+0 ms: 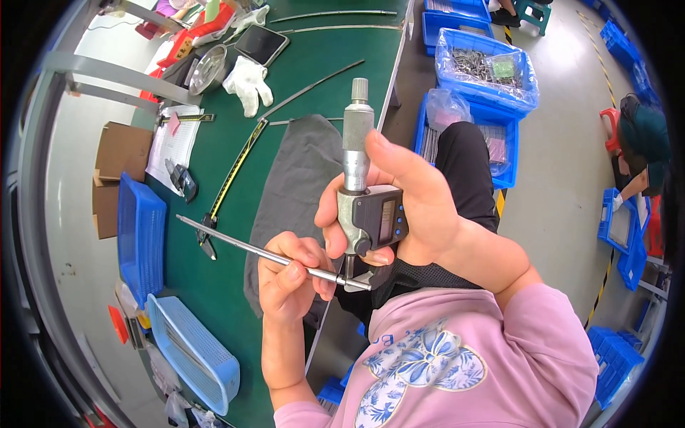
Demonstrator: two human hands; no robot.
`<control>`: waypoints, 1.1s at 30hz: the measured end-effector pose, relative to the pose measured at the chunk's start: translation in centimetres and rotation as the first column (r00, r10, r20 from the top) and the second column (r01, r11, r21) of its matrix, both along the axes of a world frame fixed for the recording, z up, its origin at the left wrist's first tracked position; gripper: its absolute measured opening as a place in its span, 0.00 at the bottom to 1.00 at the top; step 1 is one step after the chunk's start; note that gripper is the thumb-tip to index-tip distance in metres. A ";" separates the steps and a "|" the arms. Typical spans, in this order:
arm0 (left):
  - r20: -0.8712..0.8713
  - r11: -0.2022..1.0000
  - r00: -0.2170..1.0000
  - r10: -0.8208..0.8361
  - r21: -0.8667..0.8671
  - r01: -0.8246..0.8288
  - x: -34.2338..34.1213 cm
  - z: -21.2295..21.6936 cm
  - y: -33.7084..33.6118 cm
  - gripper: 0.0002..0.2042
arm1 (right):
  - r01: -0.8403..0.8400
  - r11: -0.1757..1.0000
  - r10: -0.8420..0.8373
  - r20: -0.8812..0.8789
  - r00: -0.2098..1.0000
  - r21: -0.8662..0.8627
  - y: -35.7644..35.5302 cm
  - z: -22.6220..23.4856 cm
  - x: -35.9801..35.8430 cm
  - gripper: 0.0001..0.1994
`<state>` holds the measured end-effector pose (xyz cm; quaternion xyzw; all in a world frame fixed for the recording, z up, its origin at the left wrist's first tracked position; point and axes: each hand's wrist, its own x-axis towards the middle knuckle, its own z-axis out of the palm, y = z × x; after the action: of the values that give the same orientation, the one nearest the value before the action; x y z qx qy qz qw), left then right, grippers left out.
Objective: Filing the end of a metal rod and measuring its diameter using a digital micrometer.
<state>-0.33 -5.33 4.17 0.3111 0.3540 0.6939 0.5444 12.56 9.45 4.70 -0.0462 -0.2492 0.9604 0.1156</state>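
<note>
My right hand (417,196) is wrapped round a digital micrometer (353,214), its knurled thimble pointing away from me and its small display facing right. My left hand (289,274) pinches a thin metal rod (235,242) between thumb and fingers. The rod runs from the far left toward the lower right, and its near end lies at the micrometer's jaws. Whether the jaws touch the rod, I cannot tell. Left of my hands, a vernier caliper (235,171) lies on the green table (214,285) beside a grey cloth (292,171).
A white glove (248,85), a phone (262,45), a metal bowl (209,69) and more thin rods (314,87) lie on the table. Blue baskets (193,349) stand along its left side. Right of the table are blue bins (485,78) of metal parts; another person (638,150) sits far right.
</note>
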 end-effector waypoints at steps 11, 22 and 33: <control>0.163 0.991 0.978 0.133 -0.005 -0.134 0.4 -1.8 -2.5 0.07 | 0.147 0.834 -0.389 0.380 0.839 0.531 10.5 -0.9 -3.2 0.14; 0.385 0.947 0.866 0.320 -0.089 -0.310 2.2 -3.0 -3.7 0.06 | -0.266 0.274 -0.677 0.382 0.629 0.924 22.8 -2.6 -12.6 0.18; 0.446 0.929 0.823 0.353 -0.062 -0.366 2.7 -3.3 -2.1 0.08 | -0.463 -0.468 -0.815 -0.164 0.556 0.753 23.0 -4.8 -13.8 0.24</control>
<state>2.35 -7.40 0.85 0.0774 0.2616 0.8413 0.4666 -1.28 32.41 -0.09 -0.3625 -0.9003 0.0711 0.2303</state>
